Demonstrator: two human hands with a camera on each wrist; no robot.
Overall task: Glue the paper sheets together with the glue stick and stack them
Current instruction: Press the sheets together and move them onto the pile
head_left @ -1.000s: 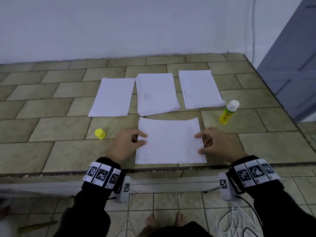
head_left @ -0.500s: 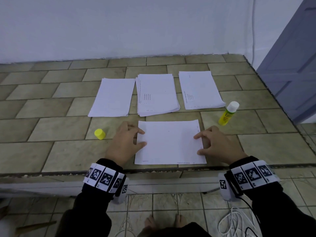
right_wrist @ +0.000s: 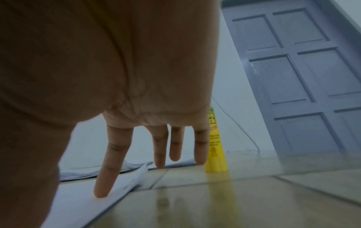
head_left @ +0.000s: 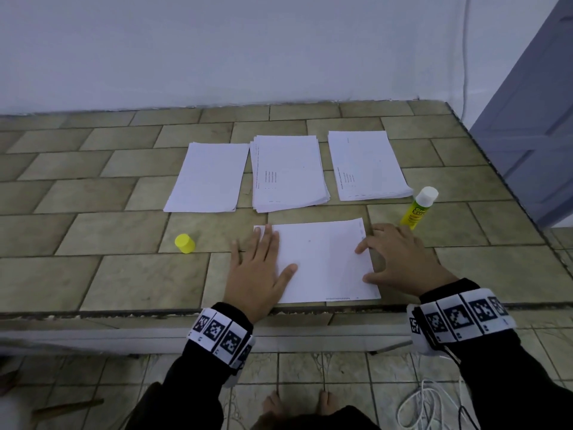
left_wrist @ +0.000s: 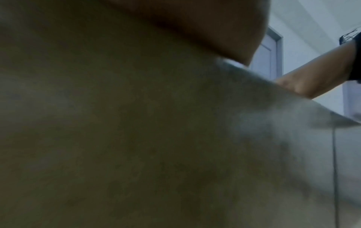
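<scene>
Overhead, both hands [head_left: 257, 274] [head_left: 400, 262] press paper [head_left: 322, 262]; wrist-view shows fingers [right_wrist: 109, 162].

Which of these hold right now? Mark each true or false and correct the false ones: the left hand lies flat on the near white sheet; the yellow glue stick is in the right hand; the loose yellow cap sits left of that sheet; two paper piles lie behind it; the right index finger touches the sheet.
1. The left hand lies flat on the near white paper sheet. True.
2. The right hand grips the yellow glue stick. False: the stick stands upright on the tiled table, beside the hand, which holds nothing.
3. The small yellow cap sits left of the sheet. True.
4. Two paper piles lie behind the sheet. False: three do.
5. The right index finger touches the sheet. True.
</scene>
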